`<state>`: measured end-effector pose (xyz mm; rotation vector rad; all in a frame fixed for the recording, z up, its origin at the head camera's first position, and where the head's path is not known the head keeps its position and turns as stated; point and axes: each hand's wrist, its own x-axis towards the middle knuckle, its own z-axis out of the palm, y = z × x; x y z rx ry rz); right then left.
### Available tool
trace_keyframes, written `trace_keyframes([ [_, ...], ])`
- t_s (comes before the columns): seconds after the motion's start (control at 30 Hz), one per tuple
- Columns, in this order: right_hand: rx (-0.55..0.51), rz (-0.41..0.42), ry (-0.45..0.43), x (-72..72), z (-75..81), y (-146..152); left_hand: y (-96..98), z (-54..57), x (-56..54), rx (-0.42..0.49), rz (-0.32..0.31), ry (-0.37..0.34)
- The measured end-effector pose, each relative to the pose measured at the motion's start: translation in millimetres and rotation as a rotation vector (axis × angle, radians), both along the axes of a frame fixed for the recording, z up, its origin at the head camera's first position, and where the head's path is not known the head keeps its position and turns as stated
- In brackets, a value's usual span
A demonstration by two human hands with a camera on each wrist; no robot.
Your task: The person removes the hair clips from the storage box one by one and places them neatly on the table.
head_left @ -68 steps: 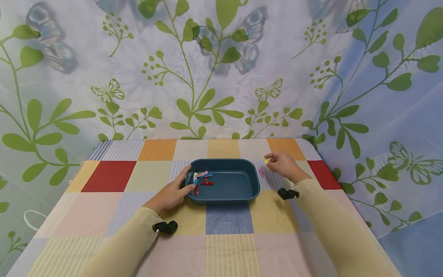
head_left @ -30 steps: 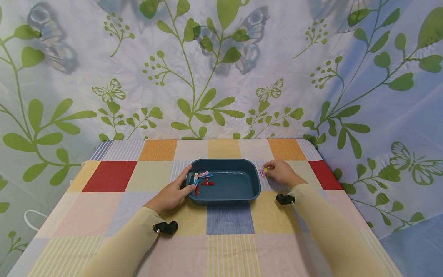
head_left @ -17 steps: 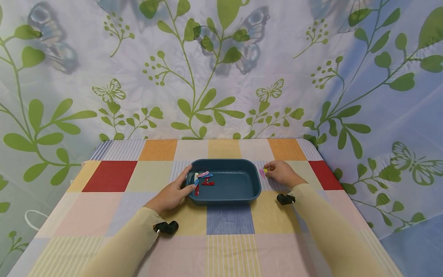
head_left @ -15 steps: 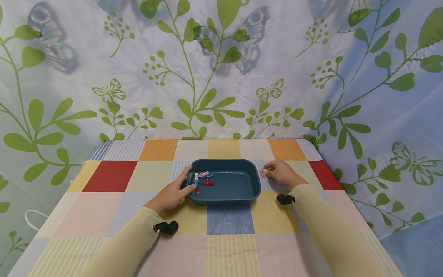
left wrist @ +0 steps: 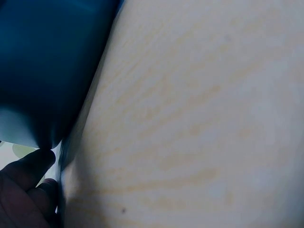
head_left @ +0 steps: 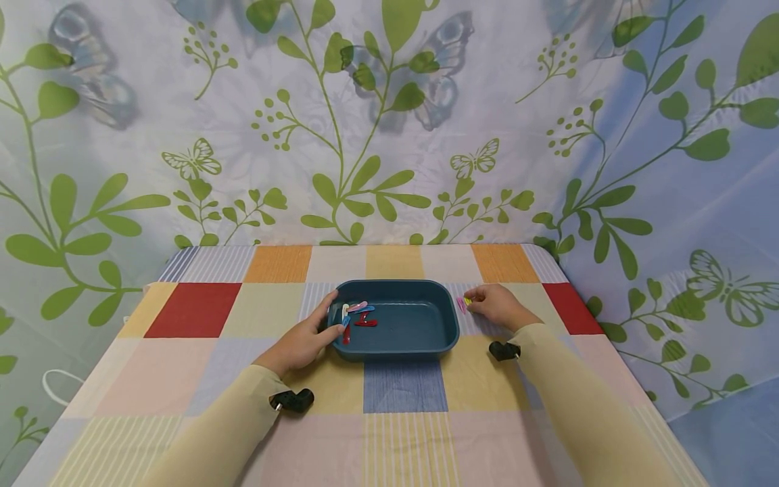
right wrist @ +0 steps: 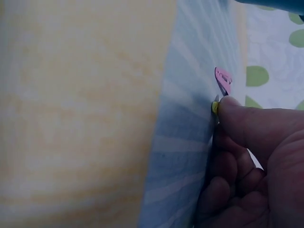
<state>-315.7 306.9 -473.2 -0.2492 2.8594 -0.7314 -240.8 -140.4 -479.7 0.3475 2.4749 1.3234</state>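
A dark blue rectangular plastic basin [head_left: 420,331] stands on the table. My left hand [head_left: 301,341] grips its left end, with the thumb at the rim. Inside, at that end, lie several snap hair clips, among them a red hair clip [head_left: 366,323] and a blue and pink pair. To the right of the basin, my right hand [head_left: 499,306] pinches a yellow hair clip [right wrist: 215,107] at the tabletop. A pink hair clip [right wrist: 223,80] lies just beyond the fingertips, between them and the basin. The left wrist view shows fingers [left wrist: 35,166] touching the basin's outer corner.
A patchwork tablecloth [head_left: 404,385] covers the table. Behind and to the right hang curtains [head_left: 389,135] printed with leaves and butterflies. A white cable [head_left: 57,385] loops at the table's left edge.
My right hand has come down to the tabletop with the yellow hair clip, beside the pink one, and has since stayed nearly still. The left hand and the basin keep their place.
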Motion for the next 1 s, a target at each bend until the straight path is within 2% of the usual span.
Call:
trace_keyframes([
  [0.43,-0.058,-0.006,-0.051,4.0,0.7,5.6,0.5,-0.7,0.1,-0.018,0.0,0.016],
  [1.0,-0.103,-0.023,-0.063,2.5,-3.3,6.1,-0.7,-2.0,-0.2,-0.004,-0.004,0.011],
])
